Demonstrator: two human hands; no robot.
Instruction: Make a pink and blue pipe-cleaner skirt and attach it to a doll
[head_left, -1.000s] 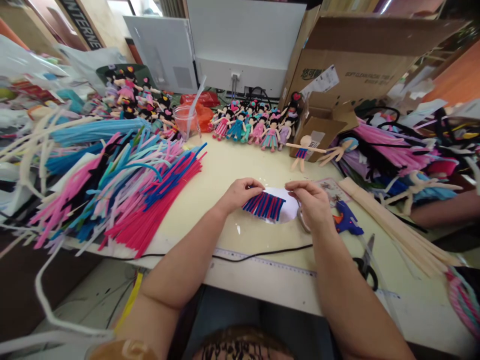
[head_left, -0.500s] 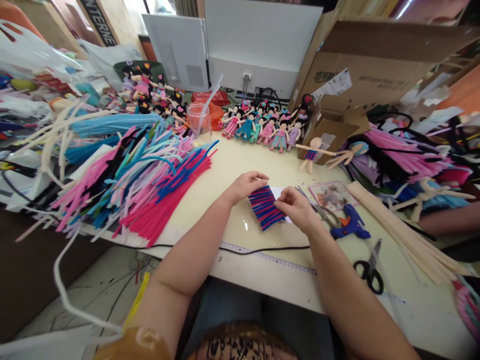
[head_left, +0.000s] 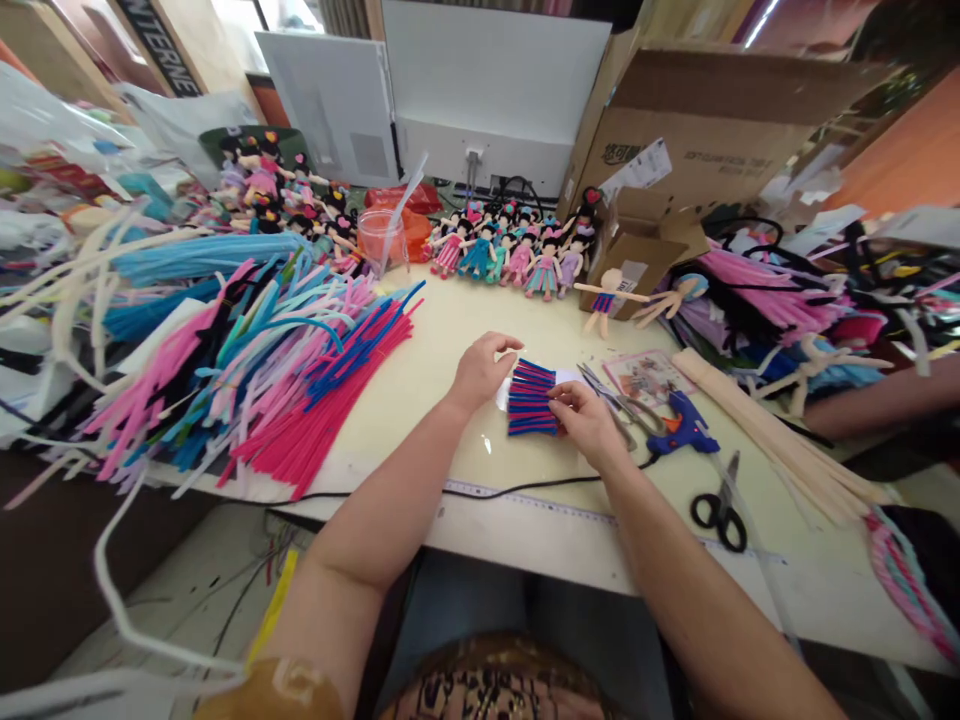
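Head view: left hand [head_left: 484,372] is off the blue-and-red chenille-stem panel [head_left: 531,402]; half a second ago it was on it. Thumb and index are apart just beside the panel's upper-left corner; can't tell if they brush it. Right hand [head_left: 589,420] has its fingers clamped on the panel's right edge. Panel has turned too: stems now run roughly side to side, where a second ago they ran toward the wearer. Net: right hand has the grip, left is free. Panel sits mid-counter, over a white sheet [head_left: 571,377] that is mostly covered. Surface: cream counter [head_left: 450,320], printed ruler [head_left: 551,507] near the front edge, glue gun [head_left: 681,425] and black-handled scissors [head_left: 724,506] right, beige stem bundle [head_left: 757,425] beyond. Red stems [head_left: 322,425] and a mixed pile left. Bare doll [head_left: 604,300] with matching stripes leans by the small carton. Finished-looking dolls [head_left: 517,260] line the back. Room: display backs [head_left: 495,80], big cardboard box [head_left: 697,130], another person's forearm [head_left: 877,400] at far right.
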